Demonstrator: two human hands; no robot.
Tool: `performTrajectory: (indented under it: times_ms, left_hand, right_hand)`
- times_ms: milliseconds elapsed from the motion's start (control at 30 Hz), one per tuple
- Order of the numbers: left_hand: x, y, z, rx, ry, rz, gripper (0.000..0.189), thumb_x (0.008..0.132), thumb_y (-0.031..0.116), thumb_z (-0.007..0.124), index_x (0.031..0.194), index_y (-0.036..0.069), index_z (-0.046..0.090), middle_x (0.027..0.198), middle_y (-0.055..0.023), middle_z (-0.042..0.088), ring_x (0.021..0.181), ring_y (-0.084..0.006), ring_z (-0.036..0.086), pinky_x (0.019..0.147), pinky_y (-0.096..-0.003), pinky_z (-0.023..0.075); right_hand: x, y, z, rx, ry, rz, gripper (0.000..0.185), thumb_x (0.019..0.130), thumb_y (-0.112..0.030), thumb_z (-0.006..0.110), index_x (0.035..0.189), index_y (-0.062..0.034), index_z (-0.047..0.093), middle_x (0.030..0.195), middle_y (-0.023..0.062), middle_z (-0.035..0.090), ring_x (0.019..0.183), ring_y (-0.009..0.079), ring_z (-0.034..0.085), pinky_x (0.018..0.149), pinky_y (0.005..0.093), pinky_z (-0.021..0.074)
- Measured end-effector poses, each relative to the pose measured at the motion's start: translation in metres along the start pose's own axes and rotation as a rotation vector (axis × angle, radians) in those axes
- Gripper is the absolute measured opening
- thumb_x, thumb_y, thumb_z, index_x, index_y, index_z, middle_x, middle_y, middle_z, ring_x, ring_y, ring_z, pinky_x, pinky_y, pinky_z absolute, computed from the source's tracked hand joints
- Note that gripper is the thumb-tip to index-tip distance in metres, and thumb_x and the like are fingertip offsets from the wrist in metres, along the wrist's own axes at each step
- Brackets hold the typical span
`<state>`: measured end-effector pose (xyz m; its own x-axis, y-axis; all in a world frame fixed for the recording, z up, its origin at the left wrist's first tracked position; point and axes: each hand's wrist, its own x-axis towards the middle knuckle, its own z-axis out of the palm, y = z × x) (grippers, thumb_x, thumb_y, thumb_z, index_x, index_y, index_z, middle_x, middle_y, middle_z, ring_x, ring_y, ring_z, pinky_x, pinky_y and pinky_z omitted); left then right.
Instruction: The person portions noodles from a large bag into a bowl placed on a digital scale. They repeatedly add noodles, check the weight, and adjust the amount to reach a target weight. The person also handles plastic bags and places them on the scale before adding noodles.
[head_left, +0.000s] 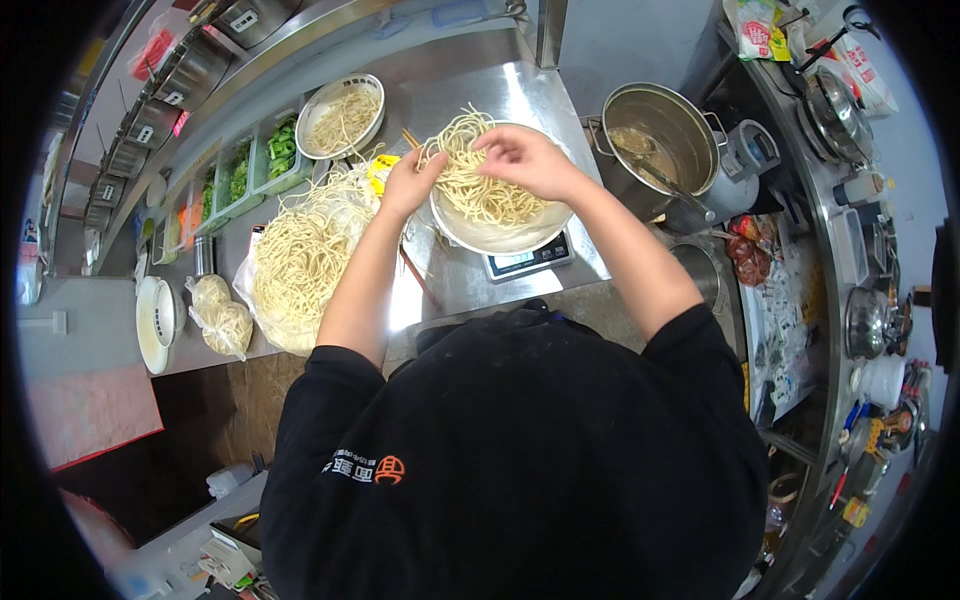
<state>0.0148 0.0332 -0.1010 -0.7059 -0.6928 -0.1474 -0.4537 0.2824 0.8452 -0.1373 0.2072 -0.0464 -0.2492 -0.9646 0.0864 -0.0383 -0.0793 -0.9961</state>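
A white bowl (501, 238) stands on a digital kitchen scale (536, 257), with a heap of pale noodles (491, 191) in it. My left hand (411, 180) is at the bowl's left side, thumb and fingers closed on strands of the noodles. Over the heap, my right hand (525, 161) has its fingers curled and slightly blurred; whether strands are pinched in it is unclear. A larger pile of noodles (304, 255) lies on a plastic bag to the left of my left forearm. Chopsticks (410, 138) show just behind my left hand.
Another bowl of noodles (341, 124) stands farther back, beside tubs of greens (281, 146). A tall steel pot (660, 135) with a ladle in it stands right of the steel counter (442, 71). Bagged noodles (225, 319) lie near the counter's left end.
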Motion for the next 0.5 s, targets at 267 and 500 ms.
performTrajectory:
  times_ms: [267, 500]
  left_hand:
    - [-0.011, 0.088, -0.023, 0.039, -0.164, 0.382, 0.042, 0.086, 0.025, 0.067, 0.121, 0.003, 0.055, 0.082, -0.0034, 0.062, 0.075, -0.0098, 0.059, 0.065, -0.0248, 0.0484]
    - [-0.032, 0.107, 0.043, 0.85, -0.395, 0.705, 0.049, 0.074, 0.02, 0.072, 0.121, 0.017, 0.059, 0.114, -0.0097, 0.063, 0.102, -0.0304, 0.06, 0.089, -0.0403, 0.0479]
  right_hand:
    - [-0.005, -0.048, -0.042, -0.256, -0.046, -0.048, 0.034, 0.081, -0.021, 0.07, 0.11, -0.0045, 0.064, 0.097, 0.0064, 0.066, 0.092, 0.0148, 0.061, 0.083, 0.0301, 0.0487]
    - [-0.062, -0.051, -0.046, -0.144, 0.171, -0.083, 0.031, 0.082, -0.014, 0.069, 0.11, -0.0011, 0.063, 0.1, 0.0054, 0.065, 0.089, 0.0126, 0.059, 0.082, 0.0274, 0.0482]
